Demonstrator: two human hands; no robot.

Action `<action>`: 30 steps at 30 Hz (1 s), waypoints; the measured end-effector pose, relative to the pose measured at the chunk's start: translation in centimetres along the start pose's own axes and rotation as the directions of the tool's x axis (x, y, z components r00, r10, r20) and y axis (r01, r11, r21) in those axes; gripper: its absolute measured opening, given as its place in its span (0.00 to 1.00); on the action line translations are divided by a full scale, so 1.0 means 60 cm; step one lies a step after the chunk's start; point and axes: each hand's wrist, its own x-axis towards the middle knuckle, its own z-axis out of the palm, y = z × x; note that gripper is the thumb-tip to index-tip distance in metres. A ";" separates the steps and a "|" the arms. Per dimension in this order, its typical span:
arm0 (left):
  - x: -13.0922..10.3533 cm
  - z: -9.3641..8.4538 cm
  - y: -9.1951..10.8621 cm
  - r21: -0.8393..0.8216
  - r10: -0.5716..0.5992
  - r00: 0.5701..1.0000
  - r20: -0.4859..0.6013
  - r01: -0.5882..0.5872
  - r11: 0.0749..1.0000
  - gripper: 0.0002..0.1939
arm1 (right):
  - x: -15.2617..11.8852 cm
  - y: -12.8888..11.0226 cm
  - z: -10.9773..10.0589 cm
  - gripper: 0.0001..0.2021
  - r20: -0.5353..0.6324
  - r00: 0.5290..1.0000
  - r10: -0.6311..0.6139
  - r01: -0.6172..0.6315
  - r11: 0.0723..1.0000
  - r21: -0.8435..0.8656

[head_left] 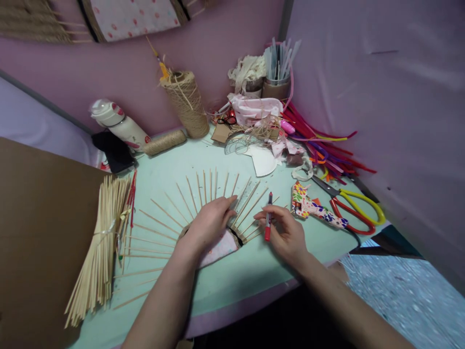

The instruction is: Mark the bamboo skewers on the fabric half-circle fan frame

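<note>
A half-round craft piece (221,248) in white fabric with pale spots and a dark rim lies on the table, with thin wooden sticks (189,196) fanning out from it. My left hand (212,220) rests over its upper middle, fingers curled together beside the sticks on the right of the fan. Whatever is between those fingertips is hidden. In my right hand (286,235), just right of the fan, is a red marker (268,218), held nearly upright between thumb and fingers.
A tied bundle of sticks (103,242) lies left. A patterned glue gun (316,208) and scissors (354,206) are at right. Behind stand a white bottle (119,123), a twine spool (187,104) and a cup of glue sticks (276,87). Pipe cleaners (323,140) spread at the back right.
</note>
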 end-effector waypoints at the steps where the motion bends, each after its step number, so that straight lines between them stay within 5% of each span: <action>1: 0.000 -0.001 0.001 0.002 -0.005 1.000 0.006 0.005 1.000 0.19 | 0.000 0.000 0.000 0.12 0.002 1.000 0.004 -0.004 1.000 0.004; 12: 0.001 0.002 -0.005 -0.009 0.005 1.000 0.006 -0.005 1.000 0.20 | 0.024 -0.029 -0.006 0.08 -0.136 0.983 -0.124 0.089 0.967 -0.238; 30: 0.001 -0.001 -0.002 -0.006 -0.022 0.999 0.033 0.022 1.000 0.21 | 0.042 -0.014 0.010 0.05 -0.163 0.986 0.029 -0.070 0.966 -0.251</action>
